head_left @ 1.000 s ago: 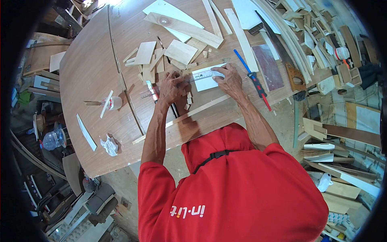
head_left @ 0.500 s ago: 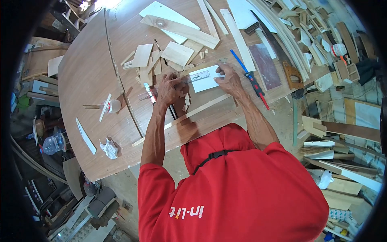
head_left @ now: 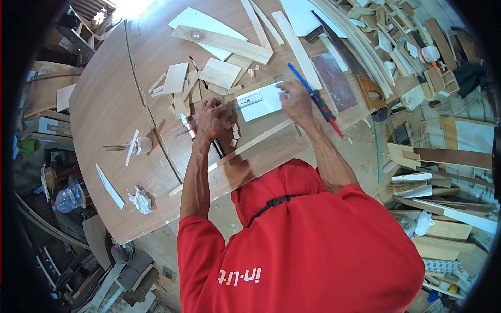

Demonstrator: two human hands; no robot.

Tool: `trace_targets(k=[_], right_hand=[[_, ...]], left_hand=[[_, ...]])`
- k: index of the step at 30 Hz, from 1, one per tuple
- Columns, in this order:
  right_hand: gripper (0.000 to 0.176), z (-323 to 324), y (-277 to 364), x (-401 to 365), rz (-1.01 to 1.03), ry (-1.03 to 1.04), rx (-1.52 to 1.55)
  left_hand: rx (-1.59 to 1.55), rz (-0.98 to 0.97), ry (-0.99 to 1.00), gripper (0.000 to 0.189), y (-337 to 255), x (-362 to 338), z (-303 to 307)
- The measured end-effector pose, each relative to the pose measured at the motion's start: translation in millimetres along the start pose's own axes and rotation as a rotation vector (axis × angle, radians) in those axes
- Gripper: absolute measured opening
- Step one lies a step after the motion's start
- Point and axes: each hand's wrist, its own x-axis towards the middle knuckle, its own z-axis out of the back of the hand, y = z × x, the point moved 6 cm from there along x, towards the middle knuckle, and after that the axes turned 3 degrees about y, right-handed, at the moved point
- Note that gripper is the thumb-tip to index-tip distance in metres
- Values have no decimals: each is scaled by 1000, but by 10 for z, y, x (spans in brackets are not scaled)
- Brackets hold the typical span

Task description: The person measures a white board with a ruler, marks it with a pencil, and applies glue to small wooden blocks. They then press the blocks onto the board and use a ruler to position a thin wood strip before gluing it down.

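Note:
My left hand [head_left: 211, 119], fingers bent, presses on a ruler [head_left: 251, 99] that runs under it. The ruler's right part lies over a white rectangular piece [head_left: 267, 104]. At the right end of that piece is my right hand [head_left: 297, 101], its fingers curled together; whatever they hold, if anything, is too small to make out. Just right of my left hand lie several small wood blocks [head_left: 236, 134]. A cutter with a silver and red body [head_left: 187, 125] sits to its left. A long thin wood strip [head_left: 261, 140] runs below both hands.
Wood offcuts [head_left: 220, 73] lie piled beyond my hands. A blue and red tool [head_left: 319, 103] and a handsaw [head_left: 371, 93] are on the right. Left stand a jar with sticks [head_left: 142, 145] and crumpled white paper [head_left: 141, 200]. Wood scraps crowd the floor around the table.
The view has shifted slightly. My right hand has drawn back a little rightward from the white piece's edge. My left hand stays on the ruler.

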Motion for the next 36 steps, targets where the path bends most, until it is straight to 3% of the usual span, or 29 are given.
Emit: trace_targets(k=[2, 6, 8, 22, 28, 36], right_hand=[[23, -177, 205, -62, 115, 142, -143], [26, -390, 304, -121, 127, 198, -188], [28, -412, 281, -120, 30, 240, -184], [25, -462, 249, -96, -100, 189, -197], [26, -480, 226, -100, -123, 194, -200], [26, -483, 249, -82, -55, 193, -191]], left_hand=[[7, 21, 8, 29, -25, -3, 13], [5, 33, 16, 27, -27, -1, 9], [-6, 33, 10, 27, -14, 6, 21], [-17, -22, 2, 40, 23, -39, 6], [1, 53, -35, 32, -30, -50, 2], [1, -6, -31, 33, -42, -62, 0]])
